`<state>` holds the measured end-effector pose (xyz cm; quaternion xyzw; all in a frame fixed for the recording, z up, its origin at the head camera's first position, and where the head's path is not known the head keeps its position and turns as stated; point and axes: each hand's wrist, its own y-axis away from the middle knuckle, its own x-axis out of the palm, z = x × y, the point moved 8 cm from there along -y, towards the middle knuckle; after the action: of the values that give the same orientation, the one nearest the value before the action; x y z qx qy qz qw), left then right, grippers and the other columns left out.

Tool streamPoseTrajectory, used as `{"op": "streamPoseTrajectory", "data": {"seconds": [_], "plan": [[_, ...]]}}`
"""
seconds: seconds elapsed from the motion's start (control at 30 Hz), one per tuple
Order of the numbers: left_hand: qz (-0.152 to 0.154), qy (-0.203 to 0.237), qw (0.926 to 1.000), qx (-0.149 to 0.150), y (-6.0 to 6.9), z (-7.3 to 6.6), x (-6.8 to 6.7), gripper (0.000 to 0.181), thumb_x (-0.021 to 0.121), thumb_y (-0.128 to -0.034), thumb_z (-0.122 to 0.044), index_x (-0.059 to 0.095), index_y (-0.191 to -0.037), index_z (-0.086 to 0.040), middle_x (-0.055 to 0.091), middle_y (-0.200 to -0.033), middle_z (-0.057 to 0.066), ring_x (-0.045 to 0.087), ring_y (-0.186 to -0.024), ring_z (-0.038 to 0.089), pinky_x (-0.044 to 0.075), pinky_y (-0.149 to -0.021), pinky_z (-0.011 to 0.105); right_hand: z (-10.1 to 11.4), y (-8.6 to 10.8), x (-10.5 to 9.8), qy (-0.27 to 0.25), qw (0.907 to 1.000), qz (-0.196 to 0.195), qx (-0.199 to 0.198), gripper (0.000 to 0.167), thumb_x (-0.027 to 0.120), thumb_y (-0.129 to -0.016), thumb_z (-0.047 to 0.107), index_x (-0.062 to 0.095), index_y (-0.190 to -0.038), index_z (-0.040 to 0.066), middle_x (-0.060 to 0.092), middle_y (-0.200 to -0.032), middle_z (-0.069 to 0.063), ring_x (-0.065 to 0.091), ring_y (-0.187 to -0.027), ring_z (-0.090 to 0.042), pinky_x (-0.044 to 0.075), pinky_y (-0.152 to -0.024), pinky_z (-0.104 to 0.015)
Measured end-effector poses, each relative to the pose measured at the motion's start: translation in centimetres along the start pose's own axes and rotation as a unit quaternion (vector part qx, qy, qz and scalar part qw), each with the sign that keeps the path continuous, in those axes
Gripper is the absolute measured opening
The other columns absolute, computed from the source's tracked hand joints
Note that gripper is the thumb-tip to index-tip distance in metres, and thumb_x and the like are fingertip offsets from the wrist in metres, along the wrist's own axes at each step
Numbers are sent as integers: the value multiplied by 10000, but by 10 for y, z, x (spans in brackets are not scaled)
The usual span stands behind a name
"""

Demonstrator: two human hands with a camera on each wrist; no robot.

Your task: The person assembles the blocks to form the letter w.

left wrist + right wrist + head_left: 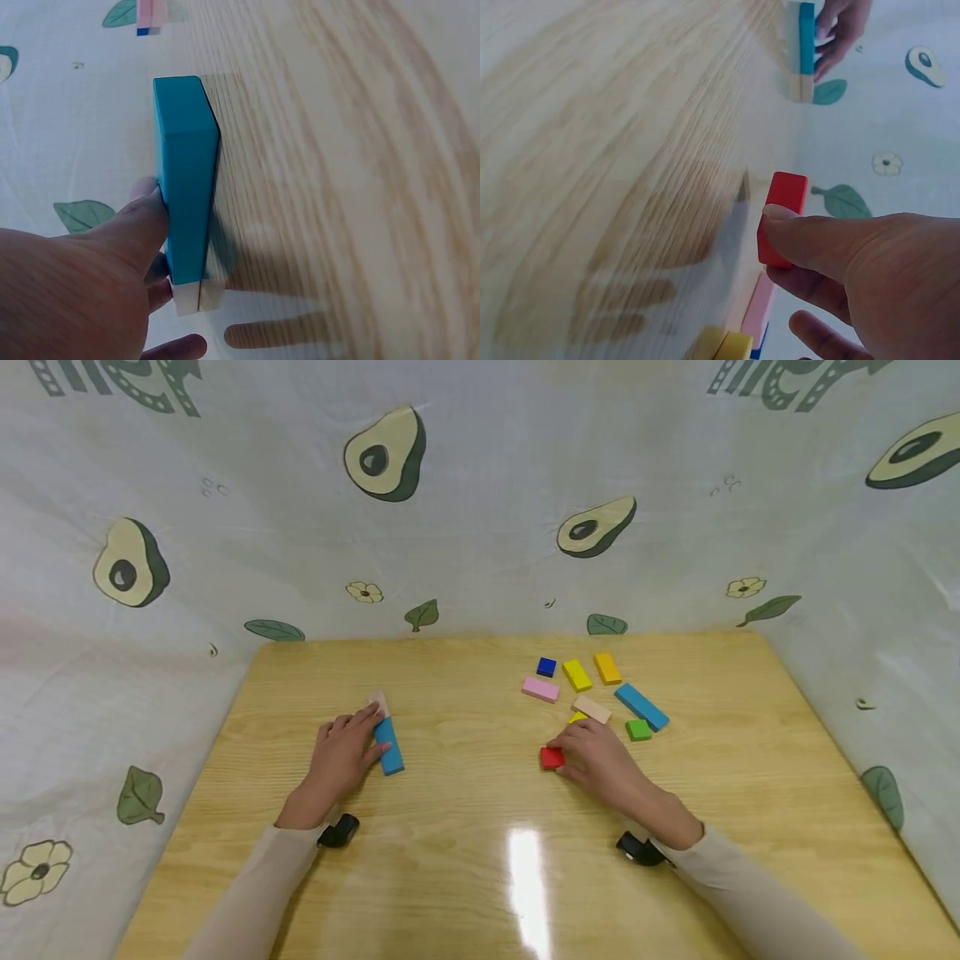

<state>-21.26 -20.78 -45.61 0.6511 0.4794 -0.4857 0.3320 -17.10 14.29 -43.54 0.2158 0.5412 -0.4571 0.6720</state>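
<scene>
My right hand (pixel 600 764) pinches a small red block (pixel 552 758) between thumb and fingers; in the right wrist view the red block (pixel 782 217) is held up on its long side. At the left, my left hand (pixel 345 756) touches a long blue block (pixel 389 747). The blue block lies end to end with a pale beige block (pixel 378 700), partly covered by the fingertips. In the left wrist view, thumb and fingers lie along one side of the blue block (pixel 187 180), with the beige block (pixel 186 298) beyond it.
Around the right hand lie a pink block (pixel 541 689), dark blue block (pixel 547 667), yellow block (pixel 577 675), orange block (pixel 607 668), beige block (pixel 592 708), green block (pixel 638 730) and another long blue block (pixel 642 707). A second yellow block (pixel 577 717) is partly hidden. Patterned cloth (pixel 480 527) surrounds the wooden table (pixel 465 860).
</scene>
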Motion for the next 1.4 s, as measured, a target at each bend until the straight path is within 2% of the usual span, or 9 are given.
{"op": "streamPoseTrajectory", "data": {"seconds": [0.3,0.87,1.13,1.4], "plan": [[-44,7,10000,-43,2,1,3,574,691,-1044,-257,535,-1537,-9,438,-1645,184,465,-1388,487,331,-1106,676,28,-17,13,-112,9997,116,-197,350,920,-831,140,788,-1146,63,759,-1127,-58,619,-1137,-303,526,-1008,-491],[-57,-3,10000,-31,1,2,3,578,693,-1042,-256,532,-1539,-7,439,-1643,188,465,-1384,485,333,-1096,674,84,-57,38,-292,9966,246,-724,288,880,-885,161,791,-1147,82,752,-1123,-50,611,-1154,-298,492,-1052,-501],[-67,-3,10000,-45,0,0,1,573,699,-1038,-252,542,-1529,-1,450,-1636,188,470,-1377,488,336,-1094,674,107,-73,55,-141,9960,345,-816,291,892,-875,195,802,-1136,105,757,-1113,-34,621,-1155,-287,498,-1049,-476],[10,29,9999,-134,-1,1,3,579,691,-1044,-262,533,-1536,0,438,-1646,183,464,-1386,490,326,-1109,674,132,-88,68,-216,9948,518,-853,276,873,-900,209,799,-1153,125,756,-1145,-28,614,-1172,-271,476,-1077,-473]]}}
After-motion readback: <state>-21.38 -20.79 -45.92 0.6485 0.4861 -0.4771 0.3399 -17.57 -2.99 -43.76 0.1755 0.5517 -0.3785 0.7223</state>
